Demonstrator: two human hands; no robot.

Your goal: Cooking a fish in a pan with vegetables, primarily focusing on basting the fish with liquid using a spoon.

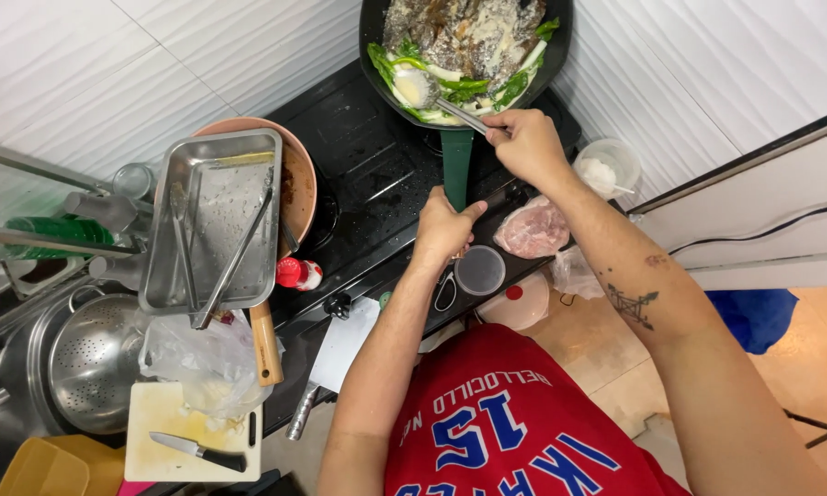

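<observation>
left hand [443, 225] is closed around the dark green handle [456, 165] of the black round frying pan [560, 41], which sits on the black stovetop [358, 156] at far centre. right hand [523, 142] pinches the stem of a metal spoon [432, 96], bowl dipped in creamy white sauce w/ green leaves and dark pieces at the pan's near-left edge.

risks, as i judge: pan looks full, so a tilt or hard scoop could slop sauce over the near rim onto stovetop or left hand. right forearm passes over the clear bag of raw pink meat [533, 228] and small clear plastic tub of white powder [606, 165], both just beside it; an elbow drop could knock them. left side is stacked: steel rectangular tray w/ tongs [216, 220] rests on a brown round pan [298, 179], looks tippy. black-handled knife [197, 448] lies loose on white cutting board [170, 427] at near-left counter edge.

hard to tell: pan's far rim is cut off by frame; burner under pan hidden, can't tell if lit. left palm side and fingers hidden behind handle. dark pieces in sauce unclear, fish or meat.
</observation>
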